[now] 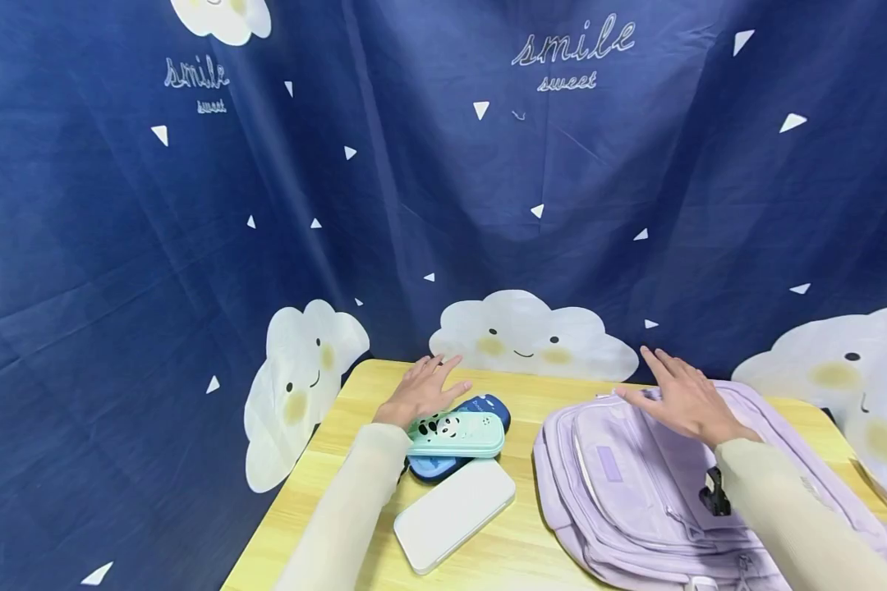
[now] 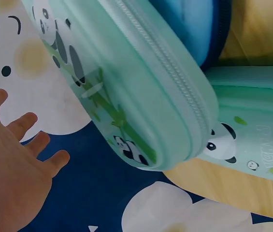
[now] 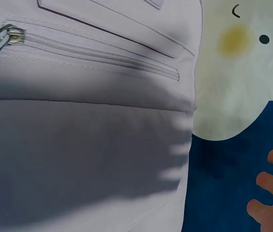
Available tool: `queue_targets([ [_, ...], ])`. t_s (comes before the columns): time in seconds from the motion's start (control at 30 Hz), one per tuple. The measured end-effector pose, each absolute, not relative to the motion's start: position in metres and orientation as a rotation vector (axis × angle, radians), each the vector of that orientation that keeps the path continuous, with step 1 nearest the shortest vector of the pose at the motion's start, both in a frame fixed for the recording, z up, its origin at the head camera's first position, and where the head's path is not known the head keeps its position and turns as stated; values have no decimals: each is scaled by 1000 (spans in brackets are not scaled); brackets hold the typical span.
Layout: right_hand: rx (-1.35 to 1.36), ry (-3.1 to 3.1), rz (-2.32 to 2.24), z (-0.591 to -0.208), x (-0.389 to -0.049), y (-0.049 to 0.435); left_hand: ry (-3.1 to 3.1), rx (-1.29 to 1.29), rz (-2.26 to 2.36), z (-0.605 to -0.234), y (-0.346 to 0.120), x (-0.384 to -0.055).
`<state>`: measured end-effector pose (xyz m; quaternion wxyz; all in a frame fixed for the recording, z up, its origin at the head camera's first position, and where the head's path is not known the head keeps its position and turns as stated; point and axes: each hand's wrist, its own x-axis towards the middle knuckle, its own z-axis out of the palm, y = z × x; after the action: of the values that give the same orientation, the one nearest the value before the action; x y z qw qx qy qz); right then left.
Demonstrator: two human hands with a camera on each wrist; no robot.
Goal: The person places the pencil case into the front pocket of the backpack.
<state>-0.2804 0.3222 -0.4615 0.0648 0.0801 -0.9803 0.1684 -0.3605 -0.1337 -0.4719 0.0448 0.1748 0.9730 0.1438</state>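
Note:
My left hand [image 1: 420, 392] hovers with spread fingers by a small pile of pencil cases and holds nothing. On top lies a mint-green pencil case [image 1: 461, 443] with panda prints, across blue ones [image 1: 434, 468]. Seen from the left wrist, a mint case [image 2: 141, 92] fills the middle, with a second mint panda case [image 2: 252, 130] at right. A white flat case [image 1: 454, 515] lies nearer me. Over the far part of a lilac backpack [image 1: 613, 501] is my right hand [image 1: 686, 402], fingers extended, gripping nothing. Its shadow falls on the backpack [image 3: 88, 145] in the right wrist view.
The light wooden table [image 1: 521, 542] has a rounded far-left corner. Behind it and at the left hangs a dark blue curtain [image 1: 443, 180] with white clouds and triangles. A black buckle [image 1: 715, 492] shows beside my right sleeve. The backpack's strap reaches the right side.

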Motion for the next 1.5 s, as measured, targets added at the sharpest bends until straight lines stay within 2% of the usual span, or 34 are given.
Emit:
queue_targets([
  [0.67,278,-2918,562,-476,-265,319,2976,697,444,-481,-147,-347],
  [1.5,323,-2861,586,-496,-242,314,2956,744,536,-491,-173,-332],
])
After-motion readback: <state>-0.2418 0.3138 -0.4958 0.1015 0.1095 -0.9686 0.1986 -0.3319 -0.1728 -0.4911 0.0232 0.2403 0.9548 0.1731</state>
